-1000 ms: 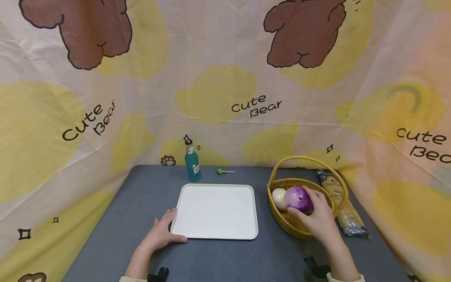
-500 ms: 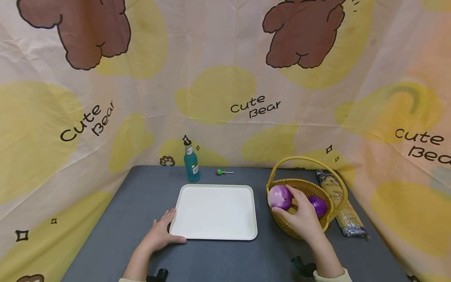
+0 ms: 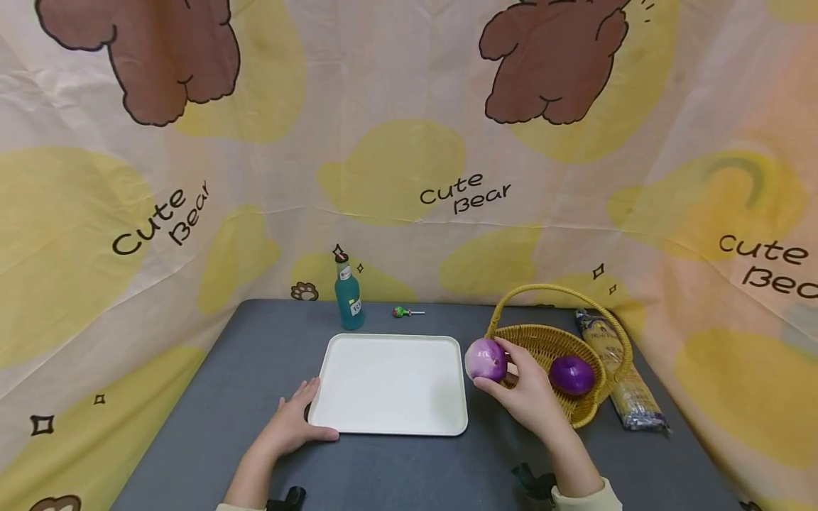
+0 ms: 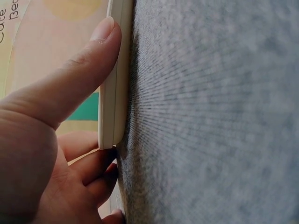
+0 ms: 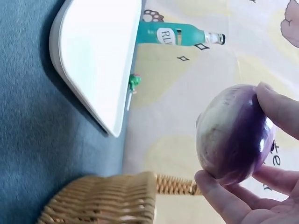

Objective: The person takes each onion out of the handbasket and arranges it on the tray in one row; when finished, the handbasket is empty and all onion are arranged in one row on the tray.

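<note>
My right hand [image 3: 527, 394] holds a glossy round onion [image 3: 486, 360], purple on one side and whitish on the other, pinched between thumb and fingertips. In the right wrist view the onion [image 5: 233, 135] is beside the wicker basket [image 5: 107, 198], against the backdrop. Head view: it overlaps the left rim of the yellow basket [image 3: 561, 285]; a darker purple onion [image 3: 571, 375] lies inside. My left hand [image 3: 290, 420] grips the near-left corner of a white tray [image 3: 390, 383], thumb along the front edge, fingers at the left side, as the left wrist view shows on the tray rim [image 4: 108, 112].
Behind the tray stands a blue-green bottle [image 3: 348, 298], with a small green lollipop [image 3: 405, 311] to its right. A yellow packet [image 3: 629, 383] lies right of the basket. The grey table [image 3: 409, 472] backs onto a printed cloth [image 3: 383, 156].
My right hand has carried the onion leftward from inside the basket to its left rim, uncovering the darker onion. The left hand has stayed at the tray corner.
</note>
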Action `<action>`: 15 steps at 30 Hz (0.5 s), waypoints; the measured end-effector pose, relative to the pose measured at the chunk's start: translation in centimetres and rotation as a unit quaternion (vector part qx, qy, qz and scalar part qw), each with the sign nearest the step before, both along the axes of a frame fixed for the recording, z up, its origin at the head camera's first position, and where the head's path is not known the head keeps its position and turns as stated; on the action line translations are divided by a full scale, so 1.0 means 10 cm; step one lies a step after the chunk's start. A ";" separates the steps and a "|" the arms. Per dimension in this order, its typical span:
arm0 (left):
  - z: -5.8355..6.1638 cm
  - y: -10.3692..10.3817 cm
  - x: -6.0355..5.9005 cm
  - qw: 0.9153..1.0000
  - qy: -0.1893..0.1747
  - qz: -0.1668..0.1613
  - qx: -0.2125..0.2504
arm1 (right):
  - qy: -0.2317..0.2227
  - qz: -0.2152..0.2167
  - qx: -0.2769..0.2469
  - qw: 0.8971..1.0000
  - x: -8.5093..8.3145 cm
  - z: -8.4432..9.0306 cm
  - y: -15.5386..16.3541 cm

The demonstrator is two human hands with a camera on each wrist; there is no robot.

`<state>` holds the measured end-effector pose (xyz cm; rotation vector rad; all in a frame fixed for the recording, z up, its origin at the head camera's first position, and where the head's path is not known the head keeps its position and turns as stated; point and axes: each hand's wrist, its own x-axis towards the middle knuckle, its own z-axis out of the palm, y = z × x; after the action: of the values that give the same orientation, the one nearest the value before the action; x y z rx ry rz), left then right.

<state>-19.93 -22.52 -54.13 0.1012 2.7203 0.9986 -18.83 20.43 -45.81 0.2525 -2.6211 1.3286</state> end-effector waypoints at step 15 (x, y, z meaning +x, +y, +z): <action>0.02 0.01 0.01 1.000 -0.002 0.003 -0.001 | -0.004 0.026 -0.003 1.000 -0.02 -0.05 -0.24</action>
<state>-19.80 -22.39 -53.89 0.0916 2.7193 0.9975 -19.06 17.99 -46.28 0.3165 -2.6324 1.3566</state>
